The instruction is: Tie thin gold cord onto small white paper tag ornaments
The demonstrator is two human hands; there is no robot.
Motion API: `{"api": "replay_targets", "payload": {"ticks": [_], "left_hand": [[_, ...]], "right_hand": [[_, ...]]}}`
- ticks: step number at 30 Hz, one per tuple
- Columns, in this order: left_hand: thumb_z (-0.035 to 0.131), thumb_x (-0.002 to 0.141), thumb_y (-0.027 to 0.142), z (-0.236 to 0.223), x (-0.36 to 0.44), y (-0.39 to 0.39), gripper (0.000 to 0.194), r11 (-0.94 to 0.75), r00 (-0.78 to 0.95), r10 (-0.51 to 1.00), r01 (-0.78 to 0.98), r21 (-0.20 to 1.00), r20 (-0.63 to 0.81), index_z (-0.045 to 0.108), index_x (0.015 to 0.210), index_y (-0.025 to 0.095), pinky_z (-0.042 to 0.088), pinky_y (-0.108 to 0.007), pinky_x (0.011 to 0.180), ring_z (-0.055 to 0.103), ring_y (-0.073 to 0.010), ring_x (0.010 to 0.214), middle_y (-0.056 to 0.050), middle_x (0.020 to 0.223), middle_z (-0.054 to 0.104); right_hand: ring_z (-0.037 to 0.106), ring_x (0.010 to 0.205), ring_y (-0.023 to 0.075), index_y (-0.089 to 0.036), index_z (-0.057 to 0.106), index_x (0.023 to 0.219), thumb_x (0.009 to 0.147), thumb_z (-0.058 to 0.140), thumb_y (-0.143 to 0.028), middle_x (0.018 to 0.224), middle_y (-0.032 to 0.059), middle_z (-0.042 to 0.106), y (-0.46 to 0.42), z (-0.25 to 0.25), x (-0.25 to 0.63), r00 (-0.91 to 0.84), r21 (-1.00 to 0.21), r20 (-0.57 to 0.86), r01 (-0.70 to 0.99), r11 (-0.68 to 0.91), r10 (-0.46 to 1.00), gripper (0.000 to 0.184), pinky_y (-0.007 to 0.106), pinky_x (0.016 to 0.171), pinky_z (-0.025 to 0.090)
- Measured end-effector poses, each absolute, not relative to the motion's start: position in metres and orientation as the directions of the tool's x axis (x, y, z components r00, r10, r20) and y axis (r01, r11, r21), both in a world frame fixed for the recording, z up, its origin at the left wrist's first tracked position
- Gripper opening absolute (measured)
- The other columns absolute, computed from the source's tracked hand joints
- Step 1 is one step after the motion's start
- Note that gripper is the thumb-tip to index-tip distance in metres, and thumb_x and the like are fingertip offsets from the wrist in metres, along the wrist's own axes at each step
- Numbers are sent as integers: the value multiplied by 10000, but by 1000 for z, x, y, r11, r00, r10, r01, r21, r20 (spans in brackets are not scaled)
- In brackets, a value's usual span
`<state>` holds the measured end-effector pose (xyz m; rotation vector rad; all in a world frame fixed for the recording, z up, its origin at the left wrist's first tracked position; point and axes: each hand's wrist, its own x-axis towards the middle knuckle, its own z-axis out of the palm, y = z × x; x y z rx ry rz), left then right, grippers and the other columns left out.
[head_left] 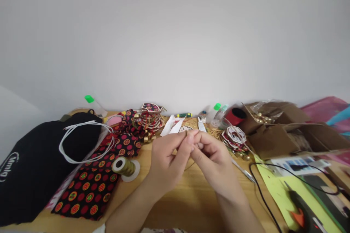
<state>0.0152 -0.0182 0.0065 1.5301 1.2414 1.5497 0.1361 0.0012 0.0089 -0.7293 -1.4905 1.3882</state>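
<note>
My left hand (168, 156) and my right hand (216, 158) meet fingertip to fingertip above the middle of the wooden table. Both are closed in a pinch, thumbs against index fingers. Whatever they pinch is too small and too covered by the fingers to name. A thin line like a thread (189, 167) shows just below, between the hands. Behind the fingertips lies a round printed piece (186, 129), partly hidden. To the left is a spool of olive thread (124, 166); right of my right hand lies a metal pen-like tool (244, 170).
At left, a black bag (49, 164), a white cable coil (64, 145) and patterned fabric (90, 189). Ornaments with bells (151, 116) stand behind, more (235, 138) at right. Cardboard boxes (273, 142), a black cord (259, 191) and a glue gun (300, 204) occupy the right.
</note>
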Motion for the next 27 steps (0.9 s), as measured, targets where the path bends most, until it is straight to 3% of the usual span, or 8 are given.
{"api": "replay_targets", "payload": {"ticks": [3,9,14,17,21,27], "left_hand": [[626,851,350,4,14,-17,391,-329,-148,930,79,941,338,669,502,180,291,-250,466,338,-94,425,33,423,418],[723,744,495,-6,8,-10,304,-108,-52,994,-319,941,97,792,709,201,297,-228,418,372,-82,413,29,429,458],[815,636,473,1,11,-8,278,-9,1,1000,-513,858,11,779,618,197,332,-186,412,422,-62,421,18,448,531],[859,582,424,7,13,-8,241,53,45,998,-613,789,-32,777,599,198,424,-186,452,519,-77,467,-7,531,639],[865,588,398,10,13,-8,230,106,98,994,-671,734,-54,771,593,187,448,-163,472,547,-69,486,1,532,634],[860,580,432,10,12,-8,309,132,107,991,-656,743,-81,747,583,144,249,-110,356,334,-7,365,54,407,452]], "right_hand": [[508,581,131,-204,601,725,859,638,-350,650,-1,577,-2,10,134,-355,-967,230,-190,171,906,201,246,547,444],[313,471,85,-189,634,753,833,666,-408,541,-55,424,-5,5,130,-316,-974,172,-195,113,933,235,203,418,298],[447,528,110,-192,619,760,838,661,-392,594,-20,527,-6,3,127,-343,-965,157,-253,70,926,219,231,485,389],[430,531,115,-197,606,737,832,667,-387,600,-14,533,-8,2,127,-321,-968,162,-237,87,933,221,232,469,371],[336,493,94,-192,605,745,850,655,-347,557,-43,456,-10,3,129,-330,-966,172,-239,94,928,194,217,431,293],[263,462,75,-182,575,707,863,634,-281,524,-71,381,-8,3,131,-345,-960,189,-262,100,919,193,205,402,224]]}}
